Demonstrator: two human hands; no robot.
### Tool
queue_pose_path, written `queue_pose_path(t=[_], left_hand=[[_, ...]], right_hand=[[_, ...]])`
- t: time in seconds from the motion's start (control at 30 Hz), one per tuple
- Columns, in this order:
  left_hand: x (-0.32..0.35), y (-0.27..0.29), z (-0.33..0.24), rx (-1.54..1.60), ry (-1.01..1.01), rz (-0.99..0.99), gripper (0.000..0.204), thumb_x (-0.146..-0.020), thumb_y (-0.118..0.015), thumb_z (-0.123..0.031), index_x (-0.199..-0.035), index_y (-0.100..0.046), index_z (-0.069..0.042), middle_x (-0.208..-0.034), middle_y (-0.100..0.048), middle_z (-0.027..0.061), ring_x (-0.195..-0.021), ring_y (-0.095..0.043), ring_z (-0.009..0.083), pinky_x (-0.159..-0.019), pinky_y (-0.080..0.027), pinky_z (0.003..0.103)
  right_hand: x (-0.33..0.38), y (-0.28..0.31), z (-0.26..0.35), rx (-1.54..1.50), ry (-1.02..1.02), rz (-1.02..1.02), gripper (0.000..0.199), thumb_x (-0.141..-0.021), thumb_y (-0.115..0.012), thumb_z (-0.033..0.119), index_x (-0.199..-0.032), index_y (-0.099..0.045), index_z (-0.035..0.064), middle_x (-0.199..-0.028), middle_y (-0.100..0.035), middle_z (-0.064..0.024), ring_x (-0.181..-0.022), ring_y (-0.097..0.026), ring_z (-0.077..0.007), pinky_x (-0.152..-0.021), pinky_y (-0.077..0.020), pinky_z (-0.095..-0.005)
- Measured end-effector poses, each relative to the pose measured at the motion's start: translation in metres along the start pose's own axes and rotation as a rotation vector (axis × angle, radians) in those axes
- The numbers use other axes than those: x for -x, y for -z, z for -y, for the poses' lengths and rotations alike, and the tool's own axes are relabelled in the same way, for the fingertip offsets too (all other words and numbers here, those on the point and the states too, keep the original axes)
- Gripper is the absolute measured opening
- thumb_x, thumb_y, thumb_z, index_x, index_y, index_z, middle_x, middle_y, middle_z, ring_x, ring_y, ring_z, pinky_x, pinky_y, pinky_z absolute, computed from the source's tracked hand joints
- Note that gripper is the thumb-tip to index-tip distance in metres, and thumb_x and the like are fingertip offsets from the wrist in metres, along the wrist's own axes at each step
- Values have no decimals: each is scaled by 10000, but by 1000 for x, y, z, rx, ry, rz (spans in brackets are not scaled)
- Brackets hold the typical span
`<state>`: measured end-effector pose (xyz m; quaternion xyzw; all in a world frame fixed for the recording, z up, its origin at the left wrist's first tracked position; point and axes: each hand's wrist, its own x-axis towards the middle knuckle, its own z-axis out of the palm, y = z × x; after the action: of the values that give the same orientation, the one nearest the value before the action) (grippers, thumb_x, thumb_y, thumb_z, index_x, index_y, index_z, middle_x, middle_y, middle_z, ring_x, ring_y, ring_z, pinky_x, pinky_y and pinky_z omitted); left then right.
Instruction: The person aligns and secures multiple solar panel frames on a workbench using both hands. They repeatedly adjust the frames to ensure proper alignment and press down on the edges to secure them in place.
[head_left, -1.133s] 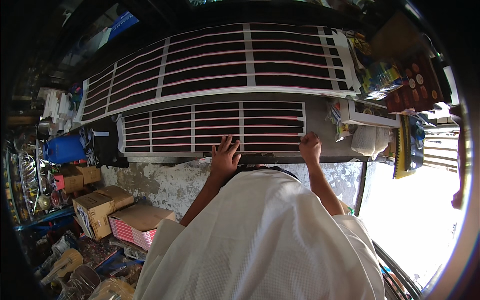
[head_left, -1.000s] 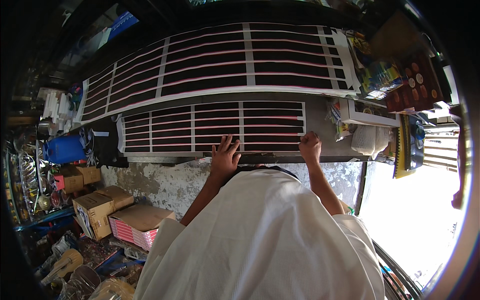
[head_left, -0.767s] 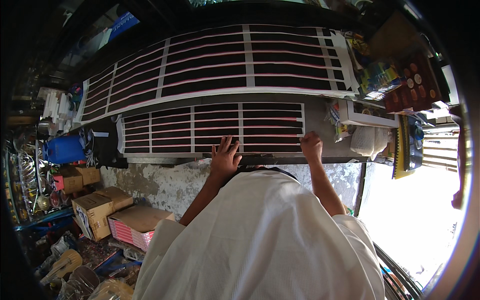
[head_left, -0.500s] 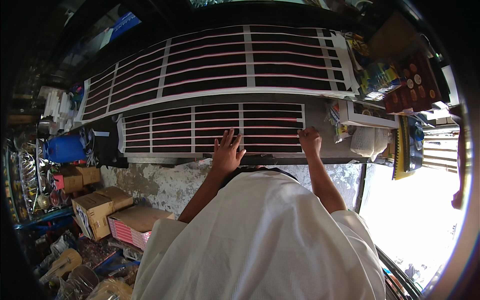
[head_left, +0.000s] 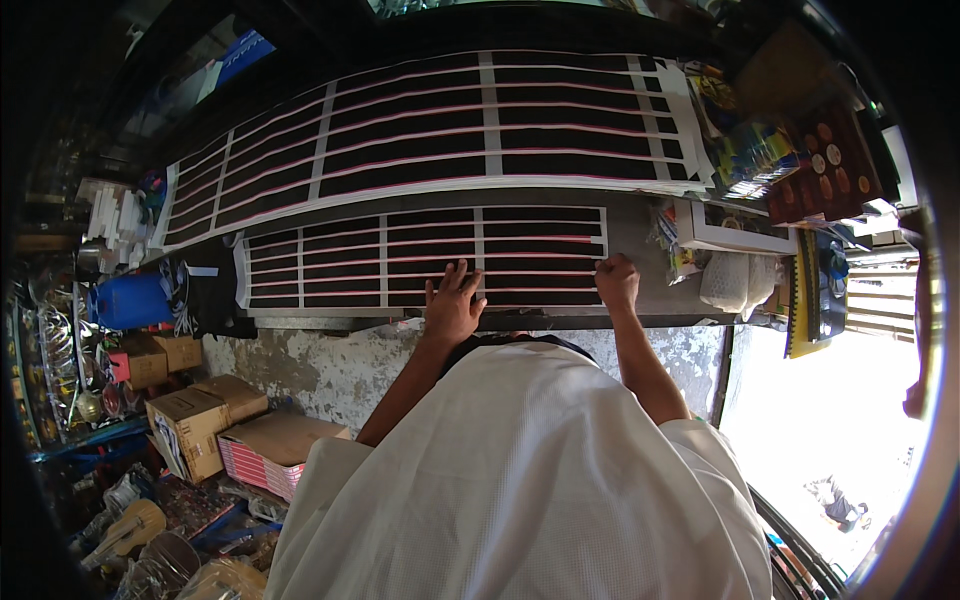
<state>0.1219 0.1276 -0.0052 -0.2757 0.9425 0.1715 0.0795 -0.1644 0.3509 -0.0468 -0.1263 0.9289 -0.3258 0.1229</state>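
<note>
A black sheet marked off by white bands and thin pink-and-white strips (head_left: 345, 254) lies on the near part of the dark worktop. My left hand (head_left: 455, 308) rests on its lower right portion, fingers spread and pressing flat. At the sheet's right edge my right hand (head_left: 617, 282) is closed, thumb and fingertips pinched together against the border. Whatever is between those fingertips is too small to make out. Farther back lies a longer stack of similar black striped sheets (head_left: 410, 115), its white margins showing at the right end.
Right of the sheets are a white open box (head_left: 735, 232), a bubble-wrapped bundle (head_left: 735, 281) and packaged goods. A blue container (head_left: 130, 300) stands at the left. Cardboard boxes (head_left: 190, 428) and plastic-wrapped items fill the lower left. A peeling wall (head_left: 300, 362) is below the worktop edge.
Both hands stay in nearly the same places; the right fingers look curled slightly tighter. The whole view has shifted a little. A dark shape now shows in the bright area at the lower right.
</note>
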Motion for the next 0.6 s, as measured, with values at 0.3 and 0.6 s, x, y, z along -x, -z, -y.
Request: queue_pose_path(t=[0.3, 0.6], left_hand=[[-1, 2, -1, 5, 26, 46, 655, -1090, -665, -443, -1686, -483, -241, -1821, -313, 103, -1673, -307, 360, -1298, -280, 739], [1, 2, 0, 16, 25, 41, 659, -1087, -669, -439, -1687, -479, -246, -1821, -312, 101, -1676, -302, 356, -1303, -269, 739]], right_hand=[[-1, 2, 2, -10, 19, -13, 188, -932, -771, 223, -943, -804, 38, -934, -805, -225, -962, -796, -422, -865, -618, -486], [-1, -4, -3, 11, 55, -50, 191, -929, -790, 235, -925, -795, 45, -911, -791, -240, -942, -791, -442, -831, -622, -506]])
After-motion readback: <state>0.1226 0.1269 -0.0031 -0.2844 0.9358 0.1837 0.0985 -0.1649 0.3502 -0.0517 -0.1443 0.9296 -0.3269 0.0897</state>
